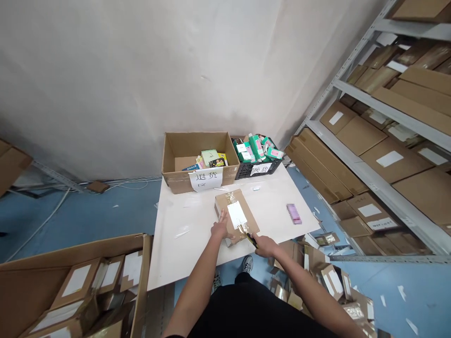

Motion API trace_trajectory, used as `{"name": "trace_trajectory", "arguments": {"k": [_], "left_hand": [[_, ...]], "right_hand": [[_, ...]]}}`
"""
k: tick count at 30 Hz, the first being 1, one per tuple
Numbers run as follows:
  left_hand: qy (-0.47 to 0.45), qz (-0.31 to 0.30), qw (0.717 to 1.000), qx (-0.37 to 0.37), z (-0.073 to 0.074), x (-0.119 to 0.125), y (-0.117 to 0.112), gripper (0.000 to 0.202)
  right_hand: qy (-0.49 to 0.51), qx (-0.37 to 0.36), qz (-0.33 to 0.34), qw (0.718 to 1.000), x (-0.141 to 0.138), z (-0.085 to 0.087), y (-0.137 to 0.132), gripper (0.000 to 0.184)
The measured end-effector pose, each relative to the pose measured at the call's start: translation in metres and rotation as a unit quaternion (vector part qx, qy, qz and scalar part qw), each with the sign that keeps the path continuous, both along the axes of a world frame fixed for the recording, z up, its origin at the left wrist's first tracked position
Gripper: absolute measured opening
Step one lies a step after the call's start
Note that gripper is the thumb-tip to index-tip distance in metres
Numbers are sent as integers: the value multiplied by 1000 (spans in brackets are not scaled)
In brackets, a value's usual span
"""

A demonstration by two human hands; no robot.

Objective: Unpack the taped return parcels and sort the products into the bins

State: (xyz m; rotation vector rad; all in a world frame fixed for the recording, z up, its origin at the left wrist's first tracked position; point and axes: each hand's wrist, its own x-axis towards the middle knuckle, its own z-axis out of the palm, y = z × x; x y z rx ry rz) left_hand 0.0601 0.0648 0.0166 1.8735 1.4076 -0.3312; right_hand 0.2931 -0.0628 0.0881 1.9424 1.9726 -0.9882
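Observation:
A small taped cardboard parcel [235, 215] with a white label lies on the white table [183, 234]. My left hand [220, 228] rests on the parcel's near left edge, fingers stretched flat against it. My right hand [265, 244] is closed round a small cutter [251, 240] with a yellow and black body, whose tip touches the parcel's near right corner at the tape.
At the table's back stand an open cardboard box [197, 159] with a paper sign and a black crate [259, 157] of green boxes. A small purple item [293, 213] lies to the right. A big carton of parcels [73, 291] sits lower left; shelves [380, 141] of cartons fill the right.

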Motion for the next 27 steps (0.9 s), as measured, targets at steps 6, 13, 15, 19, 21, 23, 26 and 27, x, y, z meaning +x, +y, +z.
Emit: {"name": "trace_trajectory", "arguments": {"k": [6,13,15,19,21,23,26,27], "left_hand": [[9,4,1000,16,1,-3,-1,149],[6,-7,999,35,5,-8,-4,147],[5,-6,999,32,6,-7,-4,147],[6,-5,999,40,6,-6,-6,144],[8,-7,999,46,7,-6,-8,143],[11,-13,999,48,8,-7,-9,142],[14,-23,999,39,11,-8,-11,137],[19,-22,999,34,12,-7,-12,134]], "right_hand": [[197,5,-234,952,24,-3,-19,78],[387,23,-371,844,66,10,-34,70],[406,90,-386,824,71,12,-30,61],[462,78,-440,766,40,-18,-12,48],[448,35,-482,752,11,-44,-2,45],[405,27,-514,756,-16,-68,7,43],[300,51,-499,811,-36,-89,24,42],[251,58,-480,838,-37,-91,31,42]]}}
